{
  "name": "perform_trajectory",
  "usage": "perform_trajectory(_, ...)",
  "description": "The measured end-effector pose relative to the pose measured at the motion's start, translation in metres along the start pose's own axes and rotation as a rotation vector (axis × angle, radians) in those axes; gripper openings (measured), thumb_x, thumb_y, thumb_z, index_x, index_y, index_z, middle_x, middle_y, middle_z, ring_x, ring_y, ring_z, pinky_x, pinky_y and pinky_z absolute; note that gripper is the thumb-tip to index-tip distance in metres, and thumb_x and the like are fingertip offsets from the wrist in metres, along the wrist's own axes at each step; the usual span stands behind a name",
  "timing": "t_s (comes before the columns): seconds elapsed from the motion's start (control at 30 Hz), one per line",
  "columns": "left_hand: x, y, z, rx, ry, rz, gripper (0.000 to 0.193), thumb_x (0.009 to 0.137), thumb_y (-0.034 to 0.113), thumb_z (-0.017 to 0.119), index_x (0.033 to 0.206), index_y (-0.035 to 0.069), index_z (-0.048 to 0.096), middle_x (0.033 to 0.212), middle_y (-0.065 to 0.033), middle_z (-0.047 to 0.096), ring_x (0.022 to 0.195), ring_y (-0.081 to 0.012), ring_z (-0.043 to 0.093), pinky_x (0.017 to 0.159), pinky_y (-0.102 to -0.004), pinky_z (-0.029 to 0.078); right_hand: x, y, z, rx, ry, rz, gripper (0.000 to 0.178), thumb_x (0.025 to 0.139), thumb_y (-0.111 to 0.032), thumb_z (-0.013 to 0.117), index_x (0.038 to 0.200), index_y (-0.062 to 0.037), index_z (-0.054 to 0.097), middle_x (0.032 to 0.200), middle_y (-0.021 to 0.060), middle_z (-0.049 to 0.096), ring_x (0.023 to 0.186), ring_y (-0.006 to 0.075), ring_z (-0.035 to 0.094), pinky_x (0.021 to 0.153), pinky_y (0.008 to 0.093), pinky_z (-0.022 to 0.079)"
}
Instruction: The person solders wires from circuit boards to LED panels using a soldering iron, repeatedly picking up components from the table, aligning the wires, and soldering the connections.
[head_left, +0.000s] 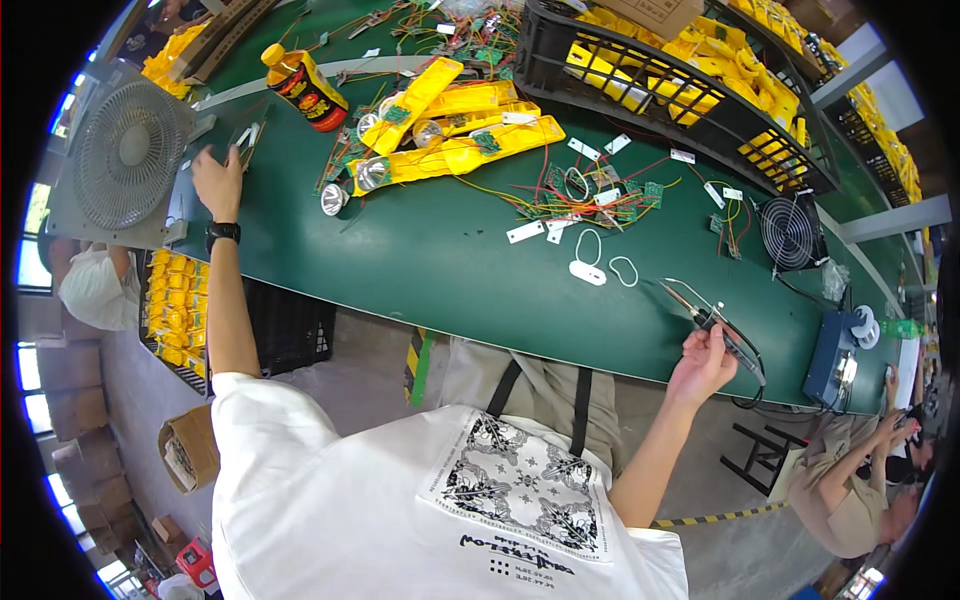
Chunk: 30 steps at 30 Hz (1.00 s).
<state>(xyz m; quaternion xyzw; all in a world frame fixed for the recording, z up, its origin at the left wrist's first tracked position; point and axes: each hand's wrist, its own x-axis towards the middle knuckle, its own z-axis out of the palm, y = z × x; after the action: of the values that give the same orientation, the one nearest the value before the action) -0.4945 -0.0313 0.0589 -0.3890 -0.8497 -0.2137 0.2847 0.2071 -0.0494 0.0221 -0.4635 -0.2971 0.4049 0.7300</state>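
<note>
Left arm stretched out, left hand (218, 182) half-curled beside fan (130, 155), any hold cannot be told | soldering iron (740, 349) gripped by curled right hand (704, 366) near front edge of green table (420, 275) | wires (600, 190) strewn farther back; grey floor (375, 352) seen below | open room left between hands.

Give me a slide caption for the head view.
Right hand holding a soldering iron over a green bench strewn with wired circuit boards; left hand near the grey fan.

Dark-handled soldering iron (738, 348) — held slanted, pointing forward-left — above green tabletop (480, 290).
</note>
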Motion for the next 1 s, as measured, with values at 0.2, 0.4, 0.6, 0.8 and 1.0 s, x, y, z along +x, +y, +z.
perform_trajectory(0.2, -0.087, 0.212, -0.090, -0.650, 0.308, 0.408, 0.026, 0.074, 0.004, 0.063, 0.101, 0.002, 0.059, 0.101, -0.0131, 0.061, 0.099, -0.0305, 0.055, 0.090, -0.0412, 0.041, 0.000, -0.001, 0.000, -0.063, 0.007, -0.040, 0.017, 0.087, -0.009, 0.061, 0.097, 0.0035, 0.058, 0.067, 0.0085, 0.058, 0.051, 0.0136, 0.052, 0.046, 0.0224, 0.038)
perform_trajectory(0.4, -0.135, 0.365, -0.091, -1.061, -0.299, 0.822, 0.014, 0.079, 0.003, 0.060, 0.092, 0.004, 0.060, 0.091, -0.0099, 0.064, 0.083, -0.0289, 0.062, 0.074, -0.0358, 0.049, -0.002, -0.001, 0.002, -0.060, 0.024, -0.019, 0.016, 0.087, -0.010, 0.060, 0.098, 0.0026, 0.058, 0.066, 0.0071, 0.057, 0.050, 0.0131, 0.052, 0.044, 0.0213, 0.036)
perform_trajectory(0.6, -0.141, 0.434, -0.032, -0.874, -0.485, 1.120, 0.016, 0.083, 0.018, 0.060, 0.091, 0.004, 0.061, 0.087, -0.0096, 0.064, 0.084, -0.0293, 0.061, 0.074, -0.0382, 0.049, -0.002, -0.002, -0.002, -0.026, -0.007, 0.005, 0.015, 0.087, -0.008, 0.061, 0.097, 0.0025, 0.058, 0.066, 0.0074, 0.056, 0.051, 0.0131, 0.052, 0.044, 0.0216, 0.037)
perform_trajectory(0.8, -0.156, 0.464, -0.032, -1.011, -0.530, 1.244, 0.028, 0.087, 0.032, 0.060, 0.097, 0.006, 0.066, 0.095, -0.0098, 0.062, 0.085, -0.0268, 0.061, 0.076, -0.0370, 0.048, -0.002, -0.003, -0.007, -0.053, -0.025, 0.004, 0.019, 0.089, -0.013, 0.059, 0.101, 0.0022, 0.057, 0.068, 0.0060, 0.055, 0.054, 0.0123, 0.051, 0.048, 0.0214, 0.036)
perform_trajectory(1.0, -0.160, 0.493, -0.044, -0.966, -0.951, 1.200, 0.024, 0.080, 0.024, 0.069, 0.093, 0.004, 0.066, 0.085, -0.0100, 0.067, 0.079, -0.0243, 0.064, 0.074, -0.0340, 0.051, 0.000, -0.003, -0.007, 0.013, -0.027, 0.025, 0.016, 0.088, -0.007, 0.060, 0.099, 0.0031, 0.056, 0.068, 0.0083, 0.056, 0.052, 0.0141, 0.053, 0.045, 0.0234, 0.039)
